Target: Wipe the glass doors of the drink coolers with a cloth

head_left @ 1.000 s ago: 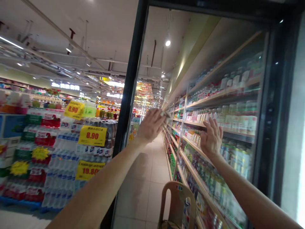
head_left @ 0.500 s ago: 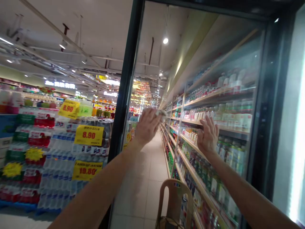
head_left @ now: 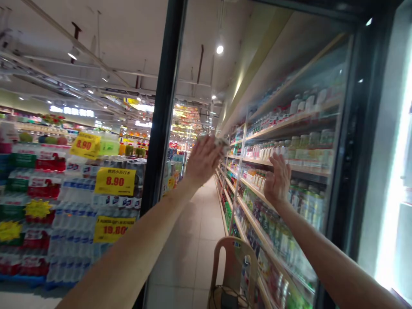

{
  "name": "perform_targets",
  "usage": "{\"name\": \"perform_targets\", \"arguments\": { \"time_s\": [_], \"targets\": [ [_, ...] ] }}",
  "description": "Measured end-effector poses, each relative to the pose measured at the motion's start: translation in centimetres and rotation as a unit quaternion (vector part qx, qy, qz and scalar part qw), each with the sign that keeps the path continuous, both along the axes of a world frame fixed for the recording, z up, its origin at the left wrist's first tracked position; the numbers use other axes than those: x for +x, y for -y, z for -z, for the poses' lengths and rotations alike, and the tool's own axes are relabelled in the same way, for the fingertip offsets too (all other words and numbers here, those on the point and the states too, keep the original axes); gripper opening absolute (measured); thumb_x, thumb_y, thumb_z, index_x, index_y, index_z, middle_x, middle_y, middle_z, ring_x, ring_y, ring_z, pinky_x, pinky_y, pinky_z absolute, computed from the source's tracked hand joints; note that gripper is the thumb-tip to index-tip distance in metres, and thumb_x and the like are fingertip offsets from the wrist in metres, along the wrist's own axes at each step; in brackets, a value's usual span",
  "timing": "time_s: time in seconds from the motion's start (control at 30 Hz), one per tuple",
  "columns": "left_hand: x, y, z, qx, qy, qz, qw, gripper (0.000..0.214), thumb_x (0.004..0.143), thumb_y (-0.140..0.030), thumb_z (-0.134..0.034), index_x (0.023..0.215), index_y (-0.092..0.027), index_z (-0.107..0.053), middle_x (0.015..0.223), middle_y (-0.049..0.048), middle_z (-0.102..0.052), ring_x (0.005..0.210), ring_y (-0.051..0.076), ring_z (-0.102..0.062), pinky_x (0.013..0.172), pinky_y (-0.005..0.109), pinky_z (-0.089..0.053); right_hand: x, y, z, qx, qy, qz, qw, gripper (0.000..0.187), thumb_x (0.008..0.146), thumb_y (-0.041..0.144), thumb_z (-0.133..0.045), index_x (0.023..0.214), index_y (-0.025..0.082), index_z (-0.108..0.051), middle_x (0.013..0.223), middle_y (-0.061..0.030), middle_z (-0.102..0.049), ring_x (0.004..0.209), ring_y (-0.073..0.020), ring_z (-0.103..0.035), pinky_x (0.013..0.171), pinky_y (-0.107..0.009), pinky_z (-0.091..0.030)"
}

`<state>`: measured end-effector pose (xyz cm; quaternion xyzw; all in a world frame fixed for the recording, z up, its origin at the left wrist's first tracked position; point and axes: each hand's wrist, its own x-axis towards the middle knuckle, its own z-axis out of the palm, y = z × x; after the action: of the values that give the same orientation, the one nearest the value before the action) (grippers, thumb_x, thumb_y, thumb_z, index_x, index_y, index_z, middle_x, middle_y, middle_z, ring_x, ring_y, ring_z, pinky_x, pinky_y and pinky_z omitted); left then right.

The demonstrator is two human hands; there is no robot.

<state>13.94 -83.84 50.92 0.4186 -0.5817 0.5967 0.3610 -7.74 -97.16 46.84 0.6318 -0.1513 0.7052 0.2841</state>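
In the head view a glass door (head_left: 199,73) with a dark frame (head_left: 161,107) stands in front of me. My left hand (head_left: 203,162) is stretched out over the glass, holding a crumpled light cloth (head_left: 222,144) against it; part of the cloth is hidden under the fingers. To the right, my right hand (head_left: 277,180) is raised at the pane with its fingers extended and nothing in it. Whether its palm touches the glass, I cannot tell.
Through the glass, a brown plastic chair (head_left: 233,246) carries a dark object with a cord. Shelves of bottles (head_left: 309,152) line the right. Stacked bottle packs (head_left: 72,219) with yellow price signs (head_left: 115,181) stand left. A bright light strip (head_left: 391,206) runs at far right.
My left hand and the cloth have shifted slightly right and up across the glass. My right hand remains at about the same place on the pane. The whole view has moved a little.
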Motion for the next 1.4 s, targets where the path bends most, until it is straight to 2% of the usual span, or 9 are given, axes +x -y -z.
{"name": "perform_targets", "arguments": {
  "time_s": [0.1, 0.3, 0.37, 0.57, 0.8, 0.97, 1.03, 1.23, 1.4],
  "targets": [
    [0.3, -0.1, -0.7, -0.035, -0.063, 0.004, 0.997, 0.037, 0.089, -0.026, -0.04, 0.125, -0.019, -0.047, 0.14, 0.0099, -0.039, 0.136, 0.026, -0.024, 0.111, 0.051, -0.025, 0.0, -0.1, 0.0, 0.003, 0.003, 0.001, 1.0, 0.045, 0.089, 0.033, -0.029, 0.131, 0.02, -0.041, 0.136, -0.011, -0.046, 0.133, -0.0226, -0.032, 0.108, -0.049, -0.023],
    [-3.1, 1.3, 6.8, 0.117, 0.251, 0.008, 0.961, 0.032, 0.087, -0.027, -0.045, 0.119, -0.022, -0.051, 0.136, 0.0054, -0.047, 0.132, 0.021, -0.034, 0.113, 0.041, -0.025, -0.1, -0.1, -0.1, 0.004, 0.0, -0.004, 1.0, 0.044, 0.089, 0.034, -0.03, 0.127, 0.018, -0.045, 0.134, -0.0119, -0.048, 0.133, -0.0224, -0.033, 0.108, -0.048, -0.024],
    [-2.1, 0.8, 6.1, 0.129, 0.266, 0.009, 0.955, 0.032, 0.087, -0.026, -0.045, 0.118, -0.023, -0.051, 0.135, 0.0042, -0.047, 0.132, 0.019, -0.035, 0.113, 0.039, -0.024, 0.0, -0.1, -0.1, 0.011, 0.002, 0.002, 1.0, 0.044, 0.088, 0.033, -0.03, 0.126, 0.018, -0.046, 0.134, -0.0117, -0.049, 0.133, -0.0225, -0.033, 0.107, -0.048, -0.024],
    [3.6, -2.0, 0.9, -0.049, -0.064, -0.024, 0.996, 0.036, 0.088, -0.027, -0.042, 0.123, -0.02, -0.048, 0.14, 0.0101, -0.04, 0.136, 0.025, -0.025, 0.11, 0.048, -0.026, 0.0, 0.0, -0.2, 0.007, 0.007, -0.001, 1.0, 0.042, 0.088, 0.032, -0.032, 0.125, 0.02, -0.046, 0.134, -0.0108, -0.049, 0.133, -0.0224, -0.034, 0.107, -0.048, -0.024],
    [2.0, -2.0, 7.9, 0.079, 0.216, -0.013, 0.973, 0.036, 0.087, -0.027, -0.046, 0.122, -0.022, -0.05, 0.135, 0.0049, -0.048, 0.135, 0.02, -0.027, 0.113, 0.041, -0.024, 0.0, -0.1, -0.1, 0.015, 0.004, 0.001, 1.0, 0.041, 0.088, 0.032, -0.032, 0.125, 0.021, -0.046, 0.135, -0.0108, -0.047, 0.133, -0.0233, -0.033, 0.106, -0.049, -0.024],
    [4.5, -2.8, 6.1, -0.038, -0.04, -0.04, 0.998, 0.041, 0.086, -0.024, -0.046, 0.127, -0.02, -0.045, 0.141, 0.011, -0.039, 0.137, 0.024, -0.023, 0.109, 0.047, -0.028, 0.0, -0.2, 0.0, 0.012, 0.004, 0.004, 1.0, 0.041, 0.089, 0.033, -0.031, 0.123, 0.019, -0.048, 0.134, -0.0117, -0.048, 0.133, -0.0232, -0.034, 0.107, -0.048, -0.024],
    [4.9, -3.1, 7.2, -0.032, -0.046, -0.051, 0.997, 0.042, 0.086, -0.024, -0.046, 0.128, -0.02, -0.045, 0.141, 0.0121, -0.039, 0.138, 0.025, -0.021, 0.109, 0.048, -0.028, 0.0, -0.2, -0.1, 0.012, 0.002, 0.003, 1.0, 0.04, 0.089, 0.033, -0.032, 0.122, 0.019, -0.048, 0.134, -0.0122, -0.048, 0.133, -0.0233, -0.034, 0.107, -0.049, -0.024],
    [3.4, -3.3, 14.4, 0.164, 0.287, -0.014, 0.944, 0.035, 0.084, -0.03, -0.052, 0.119, -0.028, -0.053, 0.139, 0.0017, -0.044, 0.133, 0.019, -0.032, 0.113, 0.039, -0.025, 0.0, -0.2, -0.1, 0.008, 0.006, -0.004, 1.0, 0.039, 0.088, 0.03, -0.033, 0.121, 0.019, -0.049, 0.134, -0.0117, -0.048, 0.132, -0.0238, -0.035, 0.107, -0.049, -0.024],
    [4.9, -3.3, 9.5, 0.047, 0.053, -0.045, 0.996, 0.04, 0.086, -0.026, -0.048, 0.125, -0.022, -0.048, 0.139, 0.0088, -0.043, 0.137, 0.023, -0.024, 0.111, 0.046, -0.026, 0.0, 0.0, -0.1, 0.008, 0.005, 0.008, 1.0, 0.039, 0.088, 0.031, -0.032, 0.12, 0.018, -0.05, 0.134, -0.0122, -0.049, 0.132, -0.0236, -0.035, 0.107, -0.048, -0.024]
  ]
}}
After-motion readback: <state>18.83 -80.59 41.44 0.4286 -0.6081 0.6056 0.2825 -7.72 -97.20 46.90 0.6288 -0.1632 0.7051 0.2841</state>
